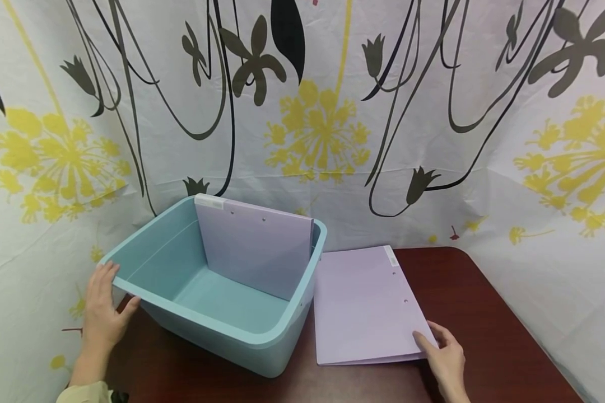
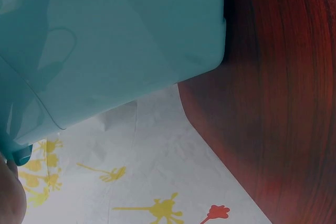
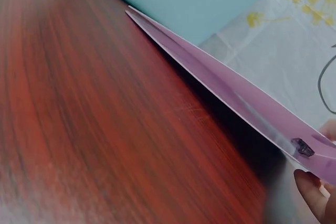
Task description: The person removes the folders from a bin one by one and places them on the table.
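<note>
A light-blue plastic bin (image 1: 217, 350) stands on the table, its side also filling much of the left wrist view. My left hand (image 1: 102, 305) holds it at the near left corner, fingers up at the rim and thumb by the front edge. Inside, a lilac file folder (image 1: 257, 246) leans upright against the far wall. To the right of the bin lies a second lilac folder (image 1: 365, 308), white label at its top. My right hand (image 1: 446, 355) pinches its near right corner. In the right wrist view the covers of this folder (image 3: 226, 90) part slightly, with a dark clip inside.
The dark red-brown wooden table (image 1: 489, 336) has a rounded far right corner. Behind and beside it hangs a white cloth (image 1: 322, 207) with yellow and grey flower prints, close to the back of the bin.
</note>
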Available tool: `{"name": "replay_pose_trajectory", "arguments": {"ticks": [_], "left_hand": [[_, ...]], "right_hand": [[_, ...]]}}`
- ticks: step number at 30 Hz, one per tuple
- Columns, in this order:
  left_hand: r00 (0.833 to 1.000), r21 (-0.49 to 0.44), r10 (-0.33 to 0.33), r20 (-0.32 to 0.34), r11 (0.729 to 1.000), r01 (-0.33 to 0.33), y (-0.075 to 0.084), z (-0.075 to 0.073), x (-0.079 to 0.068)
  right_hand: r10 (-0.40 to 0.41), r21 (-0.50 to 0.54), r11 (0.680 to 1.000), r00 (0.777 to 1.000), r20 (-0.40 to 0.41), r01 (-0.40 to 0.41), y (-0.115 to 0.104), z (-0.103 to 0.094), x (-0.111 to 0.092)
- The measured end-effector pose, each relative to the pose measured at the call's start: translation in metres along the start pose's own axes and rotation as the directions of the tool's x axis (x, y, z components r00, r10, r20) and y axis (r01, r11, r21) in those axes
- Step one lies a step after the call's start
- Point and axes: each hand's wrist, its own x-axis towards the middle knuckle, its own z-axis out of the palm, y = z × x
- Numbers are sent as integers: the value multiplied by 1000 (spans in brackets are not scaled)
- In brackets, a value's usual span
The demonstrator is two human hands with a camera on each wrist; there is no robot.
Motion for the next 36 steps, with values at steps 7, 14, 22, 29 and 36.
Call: {"name": "replay_pose_trajectory", "arguments": {"ticks": [7,14,22,29,36], "left_hand": [[1000,0,10,-5,1000,-10,-2,1,0],[1000,6,-7,7,1000,6,1,1,1],[1000,-1,-3,2,1000,3,1,0,1],[1000,-5,3,-4,1000,-3,1,0,1],[1000,-3,2,-10,1000,-2,0,0,1]], "right_hand": [[11,-58,998,998,66,-7,-1,-8,-1],[-6,-104,995,997,74,13,5,-9,0],[-56,-133,989,995,80,66,6,-10,-1],[-92,-183,977,992,82,106,0,-15,1],[-122,-176,974,986,113,141,-10,-19,8]]}}
